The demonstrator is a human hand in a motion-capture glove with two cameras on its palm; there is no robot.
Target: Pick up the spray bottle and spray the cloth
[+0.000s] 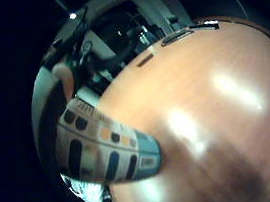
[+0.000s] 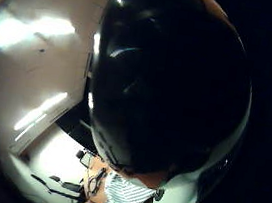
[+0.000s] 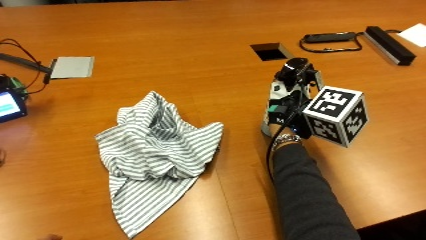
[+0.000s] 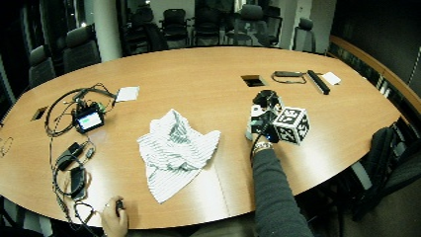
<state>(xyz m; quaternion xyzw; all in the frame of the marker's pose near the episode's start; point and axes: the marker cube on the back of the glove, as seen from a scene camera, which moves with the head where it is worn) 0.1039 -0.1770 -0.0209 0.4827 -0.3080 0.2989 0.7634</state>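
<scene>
While the striped cloth [image 3: 156,155] lies crumpled at nine o'clock from it, we see the gloved right hand [image 3: 287,111] wrapped around the spray bottle [image 3: 275,102], standing on the table [image 3: 166,45].

glossy smooth wood-look table [image 3: 200,45], soft crumpled striped cloth [image 3: 156,150], glossy black plastic spray bottle head [image 2: 168,85]

Bare wooden tabletop [image 3: 200,60] lies open between the crumpled grey-and-white striped cloth [image 3: 156,155] and the black-gloved right hand [image 3: 289,107]. Beyond the hand are a square table cut-out [image 3: 269,51] and a long black bar [image 3: 389,44] (both well apart).
</scene>
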